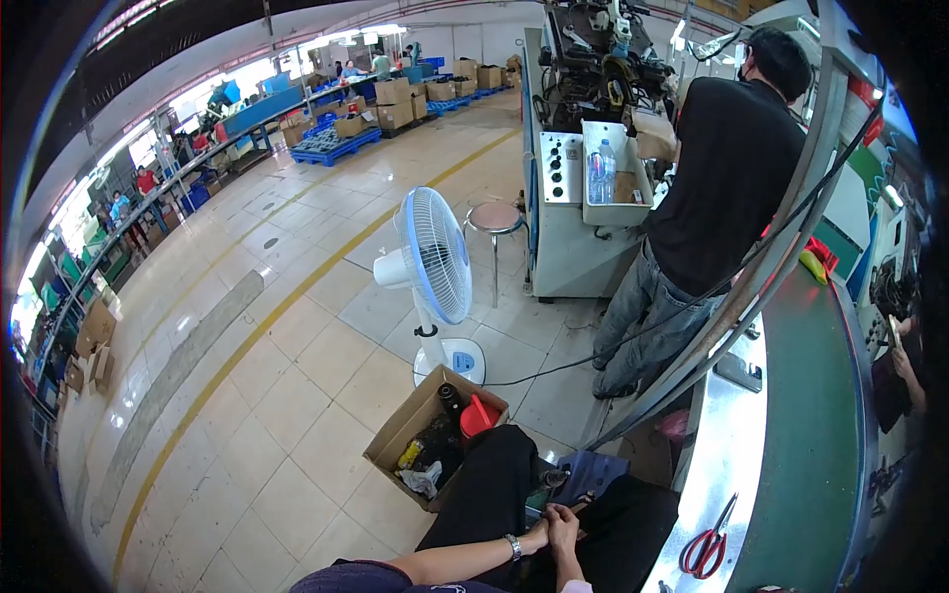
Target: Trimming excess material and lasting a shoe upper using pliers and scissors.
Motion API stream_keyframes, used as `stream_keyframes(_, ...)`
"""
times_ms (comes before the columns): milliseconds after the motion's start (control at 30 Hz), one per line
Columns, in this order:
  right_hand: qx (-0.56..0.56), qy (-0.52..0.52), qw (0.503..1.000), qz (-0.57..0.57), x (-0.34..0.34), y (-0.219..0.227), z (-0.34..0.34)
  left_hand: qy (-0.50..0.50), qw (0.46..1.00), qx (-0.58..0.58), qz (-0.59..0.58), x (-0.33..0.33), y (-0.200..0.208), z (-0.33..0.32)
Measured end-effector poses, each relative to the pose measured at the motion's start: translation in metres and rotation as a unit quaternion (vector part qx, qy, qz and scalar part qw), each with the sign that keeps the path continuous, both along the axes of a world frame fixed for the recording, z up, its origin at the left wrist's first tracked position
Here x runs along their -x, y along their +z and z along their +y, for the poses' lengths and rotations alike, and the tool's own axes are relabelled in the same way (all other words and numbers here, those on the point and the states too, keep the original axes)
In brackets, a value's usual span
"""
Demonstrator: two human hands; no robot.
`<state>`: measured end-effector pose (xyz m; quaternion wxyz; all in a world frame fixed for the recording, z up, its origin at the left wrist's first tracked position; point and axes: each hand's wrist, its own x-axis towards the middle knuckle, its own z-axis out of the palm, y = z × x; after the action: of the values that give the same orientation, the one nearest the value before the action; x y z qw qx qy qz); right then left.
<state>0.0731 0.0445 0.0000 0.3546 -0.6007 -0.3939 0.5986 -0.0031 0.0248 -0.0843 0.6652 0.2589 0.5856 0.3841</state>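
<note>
My left hand (536, 537), with a metal watch (514, 548) at its wrist, rests between my knees. Right beside it, touching, is my right hand (562, 524). The fingers of both are closed together; whatever small thing is in them is too small and hidden to make out. Just beyond the hands, between my legs, a dark tool-like end (556, 477) shows in front of a blue plastic crate (593, 472). To my right, red-handled scissors (704, 551) lie on the metal edge (727, 435) of a green conveyor belt (816, 395).
A cardboard box (395, 440) holding a red container, a black bottle and bags stands by my left knee. Beyond it are a standing fan (435, 257) and a round stool (495, 218). A person in black (736, 178) stands at a machine; a cable (554, 377) crosses the floor.
</note>
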Motion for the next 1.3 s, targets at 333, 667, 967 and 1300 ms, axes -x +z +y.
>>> stream_keyframes(333, 0.008, 0.005, 1.000, 0.001, 0.002, -0.003, -0.006, 0.034, 0.999, -0.026, 0.006, 0.000, -0.025, -0.012)
stream_keyframes(667, -0.061, 0.030, 0.995, -0.070, 0.013, -0.009, -0.009, -0.052, 0.996, -0.006, 0.074, 0.005, -0.036, -0.023)
stream_keyframes(967, -0.023, 0.028, 0.994, -0.101, 0.003, 0.020, -0.003, -0.075, 0.993, 0.093, 0.010, 0.005, 0.070, -0.008)
stream_keyframes(1300, 0.016, 0.003, 0.998, -0.062, 0.014, 0.019, -0.009, -0.040, 0.995, 0.089, 0.015, 0.008, 0.053, -0.010)
